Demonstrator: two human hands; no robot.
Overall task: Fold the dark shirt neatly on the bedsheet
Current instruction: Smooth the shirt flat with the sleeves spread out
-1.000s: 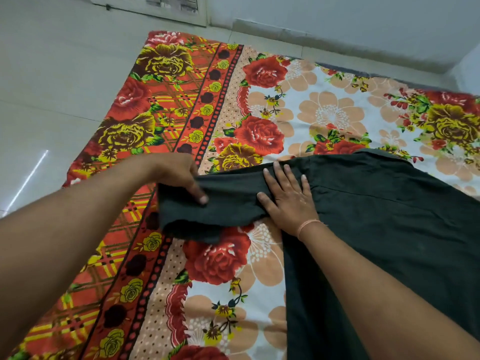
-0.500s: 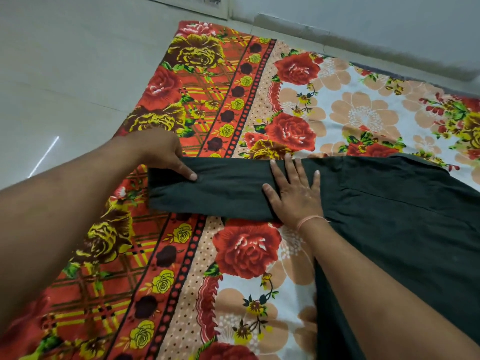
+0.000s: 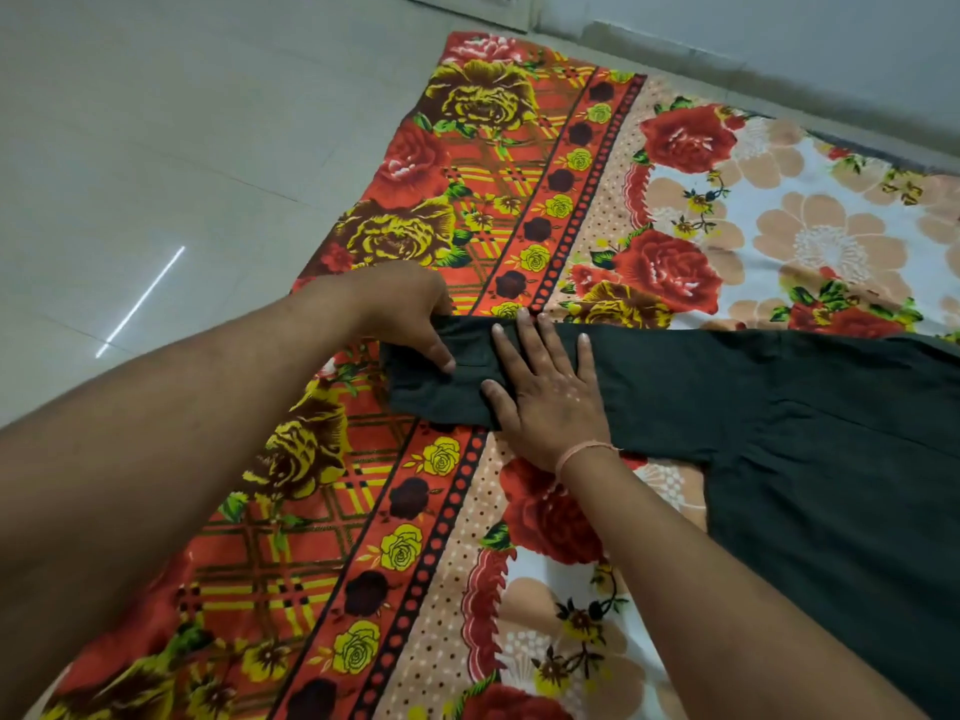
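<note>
The dark shirt point(image 3: 810, 433) lies flat on the floral bedsheet point(image 3: 467, 200), its body at the right and one long sleeve point(image 3: 675, 371) stretched out to the left. My left hand point(image 3: 410, 314) grips the sleeve's cuff end, thumb on top of the cloth. Beside it, my right hand point(image 3: 545, 387) lies flat on the sleeve with fingers spread, pressing it onto the sheet. The right wrist wears a thin orange thread. The shirt's far right side runs out of the frame.
The bedsheet is spread on a pale tiled floor point(image 3: 156, 174) that shows at the left. A grey wall point(image 3: 779, 54) and its base run along the far side. The sheet's red and yellow border lies under the cuff.
The sleeve has been pulled out straight and flat to the left. My right hand has slid along it toward the cuff, close to my left hand. The view has shifted left.
</note>
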